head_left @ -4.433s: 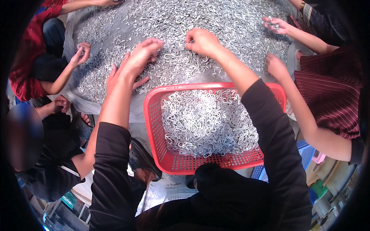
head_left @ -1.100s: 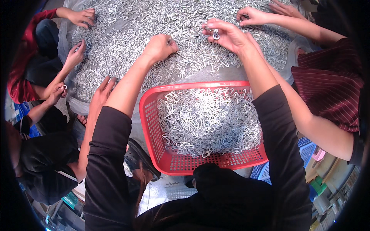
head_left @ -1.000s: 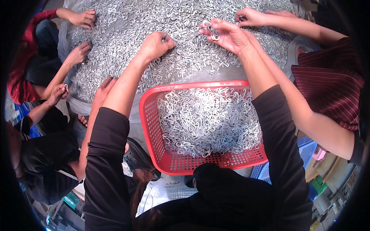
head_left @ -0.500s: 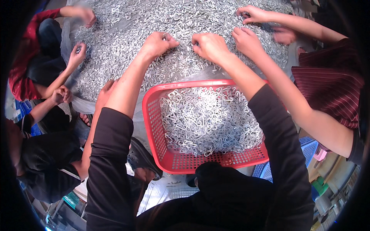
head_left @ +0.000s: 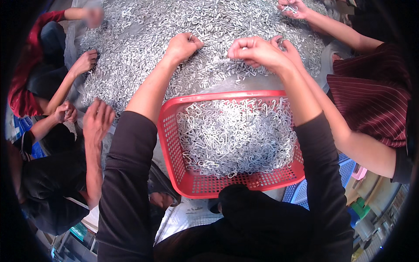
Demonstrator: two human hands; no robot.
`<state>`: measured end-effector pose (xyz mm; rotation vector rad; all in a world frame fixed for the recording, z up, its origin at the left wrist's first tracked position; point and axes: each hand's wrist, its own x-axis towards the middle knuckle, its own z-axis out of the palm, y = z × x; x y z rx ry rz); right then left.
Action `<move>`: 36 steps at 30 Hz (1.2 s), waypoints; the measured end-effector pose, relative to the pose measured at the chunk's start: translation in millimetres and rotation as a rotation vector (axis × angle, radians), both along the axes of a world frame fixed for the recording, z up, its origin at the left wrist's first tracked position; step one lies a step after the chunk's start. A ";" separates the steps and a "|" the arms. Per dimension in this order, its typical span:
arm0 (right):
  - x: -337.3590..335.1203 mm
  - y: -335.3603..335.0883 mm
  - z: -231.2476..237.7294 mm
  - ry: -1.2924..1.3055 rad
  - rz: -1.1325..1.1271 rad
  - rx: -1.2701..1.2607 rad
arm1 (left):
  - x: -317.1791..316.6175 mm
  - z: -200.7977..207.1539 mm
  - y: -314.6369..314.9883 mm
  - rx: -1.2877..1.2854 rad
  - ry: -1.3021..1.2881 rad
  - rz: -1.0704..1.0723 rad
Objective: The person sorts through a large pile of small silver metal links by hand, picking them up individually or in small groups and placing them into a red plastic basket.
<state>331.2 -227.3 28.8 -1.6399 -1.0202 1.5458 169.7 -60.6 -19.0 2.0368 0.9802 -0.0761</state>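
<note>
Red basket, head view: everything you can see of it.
The red basket is a rectangular tub with rounded corners, a smooth rim and walls pierced by rows of small holes; it looks like plastic. It sits upright before the person, on the near side of the spread of loose pieces. A jumble of pale, metal-looking bent hooks lies inside. The right sleeve hides part of its right end. Neither the left hand nor the right hand touches it.
</note>
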 end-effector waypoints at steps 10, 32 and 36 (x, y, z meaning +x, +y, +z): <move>-46.4 -35.9 70.8 -0.211 0.398 0.105 | 2.4 -3.4 10.3 0.171 0.054 -0.144; -13.0 14.7 -41.7 -0.659 -0.133 0.020 | -44.7 83.1 -74.6 0.022 -0.117 -0.243; -3.8 15.8 -16.5 -0.566 -0.202 -0.143 | -37.2 42.1 -47.6 0.284 -0.041 -0.259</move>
